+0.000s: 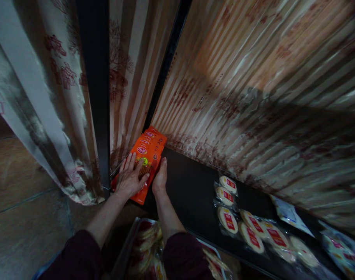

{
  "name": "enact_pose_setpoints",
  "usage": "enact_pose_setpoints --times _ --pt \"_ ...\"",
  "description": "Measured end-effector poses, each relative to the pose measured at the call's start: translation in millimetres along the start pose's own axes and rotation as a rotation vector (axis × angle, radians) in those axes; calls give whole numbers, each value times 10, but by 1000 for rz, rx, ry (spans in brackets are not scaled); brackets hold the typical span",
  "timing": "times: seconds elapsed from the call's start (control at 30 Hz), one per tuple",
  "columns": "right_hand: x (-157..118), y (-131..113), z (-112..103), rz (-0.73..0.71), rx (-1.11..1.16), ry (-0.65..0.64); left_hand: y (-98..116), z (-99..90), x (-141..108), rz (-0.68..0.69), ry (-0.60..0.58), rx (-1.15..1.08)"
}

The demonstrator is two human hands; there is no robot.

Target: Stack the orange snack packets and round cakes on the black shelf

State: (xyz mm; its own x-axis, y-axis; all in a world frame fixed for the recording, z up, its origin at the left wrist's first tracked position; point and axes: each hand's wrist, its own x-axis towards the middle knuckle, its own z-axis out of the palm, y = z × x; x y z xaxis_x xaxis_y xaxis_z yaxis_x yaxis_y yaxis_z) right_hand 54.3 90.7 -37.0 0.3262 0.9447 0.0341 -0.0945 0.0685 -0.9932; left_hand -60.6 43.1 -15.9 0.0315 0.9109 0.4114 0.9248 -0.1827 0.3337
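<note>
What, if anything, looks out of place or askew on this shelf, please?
The round packets toward the right of the black shelf look somewhat untidy: they lie at differing angles, some overlapping, whereas the orange packets under the left hand overlap in a row. No spill or clear damage shows, though the picture is dim.

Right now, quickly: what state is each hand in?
Left hand: open, palm down on the orange packets.
Right hand: open, edge-on along their right side; whether it touches cannot be told.

Probable shop interior: long black shelf (189, 186) with overlapping orange packets (147, 142) and red-labelled, clear-wrapped round flatbreads (227, 220).
</note>
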Motion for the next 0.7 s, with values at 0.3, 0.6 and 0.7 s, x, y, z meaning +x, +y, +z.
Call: enact_pose_setpoints --times 0.3,0.6,0.7 --pt "-702 -61 -161 36 -139 58 64 -165 -116 -44 53 5" --pt "-819 -123 -15 78 -187 68 112 -142 -214 -28 -24 16" --pt "-829 -147 25 62 -210 22 61 -122 -190 -7 -37 9"
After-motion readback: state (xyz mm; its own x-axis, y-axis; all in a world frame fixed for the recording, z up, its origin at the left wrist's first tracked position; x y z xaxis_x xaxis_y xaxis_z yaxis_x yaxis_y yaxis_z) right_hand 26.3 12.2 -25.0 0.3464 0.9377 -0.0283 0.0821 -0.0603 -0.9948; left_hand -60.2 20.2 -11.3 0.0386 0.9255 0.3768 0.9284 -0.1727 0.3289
